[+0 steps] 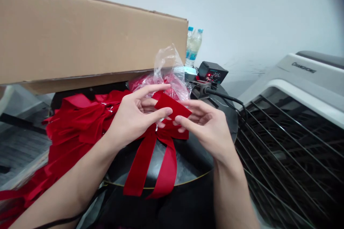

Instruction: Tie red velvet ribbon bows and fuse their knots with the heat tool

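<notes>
Between my two hands is a short piece of red velvet ribbon (174, 108). My left hand (137, 111) pinches its left end with the thumb on top. On the right end, my right hand (205, 121) grips with thumb and fingers. Just below lies a red ribbon bow (139, 162), its two tails hanging toward the table's front edge; my hands partly cover its upper part. A pile of red bows (80, 118) with silvery ties spreads to the left, beside and under my left forearm.
Behind my hands sits a clear plastic bag (172, 68) with red contents. A black control box (212, 71) with a red light and cable, plus water bottles (194, 48), stand at the back of the black round table (199, 157). A cardboard box (91, 35) rises behind; an air cooler (292, 125) stands right.
</notes>
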Demonstrator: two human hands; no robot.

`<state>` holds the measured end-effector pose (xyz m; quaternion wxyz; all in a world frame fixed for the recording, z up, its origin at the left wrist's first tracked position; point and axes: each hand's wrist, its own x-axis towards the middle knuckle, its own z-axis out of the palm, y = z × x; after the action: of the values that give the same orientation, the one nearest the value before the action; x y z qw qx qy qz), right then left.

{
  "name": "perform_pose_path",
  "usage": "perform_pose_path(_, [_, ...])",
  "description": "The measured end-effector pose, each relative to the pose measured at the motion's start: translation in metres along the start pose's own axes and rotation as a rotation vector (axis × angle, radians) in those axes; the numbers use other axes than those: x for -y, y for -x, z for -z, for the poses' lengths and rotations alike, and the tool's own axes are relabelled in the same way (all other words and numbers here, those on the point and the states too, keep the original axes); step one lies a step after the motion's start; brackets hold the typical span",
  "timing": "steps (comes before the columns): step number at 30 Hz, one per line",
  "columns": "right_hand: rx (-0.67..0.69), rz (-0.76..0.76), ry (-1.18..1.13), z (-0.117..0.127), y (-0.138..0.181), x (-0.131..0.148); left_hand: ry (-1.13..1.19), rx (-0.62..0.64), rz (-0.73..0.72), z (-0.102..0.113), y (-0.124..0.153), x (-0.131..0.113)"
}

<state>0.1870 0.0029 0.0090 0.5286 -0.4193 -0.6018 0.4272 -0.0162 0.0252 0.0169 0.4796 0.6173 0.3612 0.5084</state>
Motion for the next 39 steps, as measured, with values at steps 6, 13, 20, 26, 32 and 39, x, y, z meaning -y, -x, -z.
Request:
perform_pose_path(6, [-0.083, 0.005, -0.013, -0.006, 0.022, -0.006, 0.027, 0.201, 0.142, 0.009, 0.006, -0.009])
perform_pose_path(13, [-0.199, 0.368, 0.186, -0.002, 0.026, -0.027, -0.043, 0.156, -0.044, 0.008, 0.008, 0.0])
perform_pose_path(20, [-0.272, 0.372, 0.114, -0.009, 0.026, -0.025, -0.095, 0.069, -0.119, -0.001, 0.011, 0.001])
perform_pose_path(26, [-0.224, 0.217, 0.092, -0.004, 0.03, -0.018, -0.176, 0.044, -0.135, -0.003, 0.011, 0.0])
perform_pose_path(32, [-0.247, 0.221, 0.105, -0.005, 0.032, -0.013, -0.143, 0.034, -0.102, -0.006, 0.01, 0.0])
perform_pose_path(39, [-0.172, 0.177, 0.091, 0.0, 0.032, -0.012, -0.169, 0.078, -0.137, -0.003, 0.009, 0.001])
